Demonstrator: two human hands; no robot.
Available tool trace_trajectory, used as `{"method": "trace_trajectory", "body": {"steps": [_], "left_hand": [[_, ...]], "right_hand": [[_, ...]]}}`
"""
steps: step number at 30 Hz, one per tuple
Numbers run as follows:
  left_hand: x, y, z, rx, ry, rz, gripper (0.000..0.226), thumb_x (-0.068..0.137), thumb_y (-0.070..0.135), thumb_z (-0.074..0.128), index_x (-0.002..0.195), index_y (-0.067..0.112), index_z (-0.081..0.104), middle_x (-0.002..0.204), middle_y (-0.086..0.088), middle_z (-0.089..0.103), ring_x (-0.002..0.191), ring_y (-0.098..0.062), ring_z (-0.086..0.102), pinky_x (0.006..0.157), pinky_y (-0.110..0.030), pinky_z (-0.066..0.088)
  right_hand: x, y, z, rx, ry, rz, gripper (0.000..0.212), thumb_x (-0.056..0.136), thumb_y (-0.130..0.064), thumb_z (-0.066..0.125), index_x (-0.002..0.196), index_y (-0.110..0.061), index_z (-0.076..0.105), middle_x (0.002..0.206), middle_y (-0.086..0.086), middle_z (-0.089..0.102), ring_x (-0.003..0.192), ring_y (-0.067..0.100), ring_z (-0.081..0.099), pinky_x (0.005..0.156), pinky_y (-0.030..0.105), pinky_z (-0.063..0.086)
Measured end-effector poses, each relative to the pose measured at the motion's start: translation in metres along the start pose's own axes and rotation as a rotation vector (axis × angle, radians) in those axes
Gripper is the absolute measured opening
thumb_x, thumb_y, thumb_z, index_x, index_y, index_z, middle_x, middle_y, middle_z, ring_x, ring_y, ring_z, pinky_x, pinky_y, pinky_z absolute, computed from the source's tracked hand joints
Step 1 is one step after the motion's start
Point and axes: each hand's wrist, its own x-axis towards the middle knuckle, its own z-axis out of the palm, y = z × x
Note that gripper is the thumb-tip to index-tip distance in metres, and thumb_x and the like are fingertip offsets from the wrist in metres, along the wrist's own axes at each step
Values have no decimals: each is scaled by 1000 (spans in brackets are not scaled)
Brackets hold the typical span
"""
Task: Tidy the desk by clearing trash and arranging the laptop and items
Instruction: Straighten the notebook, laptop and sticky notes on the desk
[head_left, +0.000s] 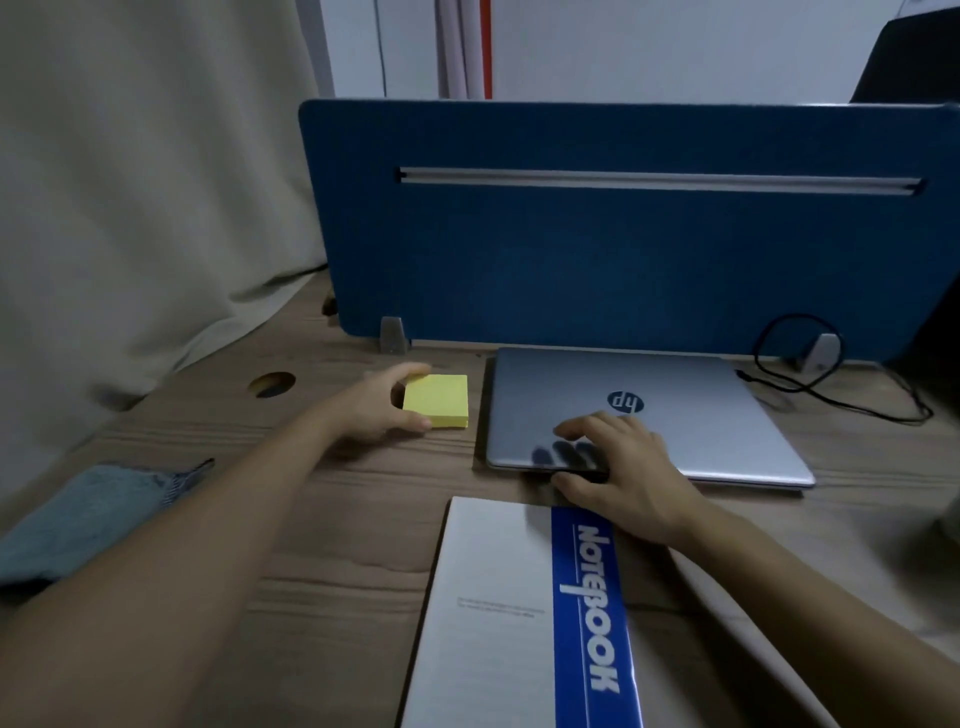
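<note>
A closed silver laptop (691, 410) lies flat at the back of the wooden desk (332, 525), close to the blue divider. My right hand (618, 467) rests on its near left corner, fingers spread on the lid and thumb at the front edge. A yellow sticky-note pad (439, 400) sits left of the laptop. My left hand (379, 402) grips the pad from its left side, thumb at the near corner and fingers at the far corner. A white notebook (498, 618) with a blue band lies in front of me.
A blue felt divider (597, 249) stands along the desk's back edge. A black cable (810, 384) loops at the right behind the laptop. A grey-blue cloth (88, 514) lies at the left edge. A round cable hole (271, 384) is left of the pad. A curtain hangs on the left.
</note>
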Motion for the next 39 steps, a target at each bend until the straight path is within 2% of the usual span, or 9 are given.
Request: {"method": "trace_trajectory", "body": {"steps": [6,13,17,19,24,28,31,36,39], "left_hand": [[41,-10,-6,61,0,9,84,73,47,77,144,44,32,154,-4,34,137,-25,35,110,-50,35],[61,-12,-6,145,-14,-6,77,79,50,71,144,47,31,153,-12,31,138,-32,30,111,-56,31],[50,-3,-4,205,18,24,74,83,47,69,147,42,32,158,-2,29,143,-29,23,114,-54,25],[36,8,0,247,66,73,72,82,46,70,146,38,36,156,2,33,141,-30,25,114,-55,25],[-7,57,18,149,196,205,55,83,40,70,134,36,49,141,2,52,132,-28,36,109,-51,32],[-45,112,43,83,254,392,47,86,31,69,131,31,53,133,10,54,126,-19,40,102,-32,32],[-78,157,66,53,205,474,44,88,37,66,130,35,51,127,19,52,122,-7,40,99,-28,32],[-123,225,107,-89,58,528,47,88,31,69,131,27,51,122,13,60,117,-7,53,97,-28,41],[-146,257,138,-161,-25,533,47,88,29,70,131,29,51,120,13,60,114,-6,56,98,-32,47]], "right_hand": [[26,8,7,-40,29,10,51,84,-61,52,129,-37,47,131,-13,50,121,10,38,96,33,30],[34,13,9,-51,52,32,48,85,-57,53,127,-35,49,130,-10,52,122,14,40,95,34,25],[30,11,6,-42,54,48,48,86,-55,54,128,-33,50,131,-9,53,123,15,41,95,34,24],[25,8,2,-38,52,53,49,86,-56,53,129,-33,49,132,-9,53,125,14,41,97,34,24],[-6,-8,-20,-2,82,84,50,86,-55,54,131,-32,49,134,-9,53,128,14,39,102,40,27],[-47,-17,-44,-21,114,119,51,86,-51,56,132,-30,49,135,-7,53,127,16,41,99,41,30],[-86,-16,-64,-20,134,150,52,85,-50,58,132,-29,50,133,-6,54,125,16,43,101,42,35],[-160,1,-95,6,167,230,55,78,-57,54,126,-29,54,126,-7,57,120,17,47,98,47,41],[-204,16,-109,69,212,278,55,76,-54,58,123,-26,57,120,-7,60,114,16,51,96,44,46]]}}
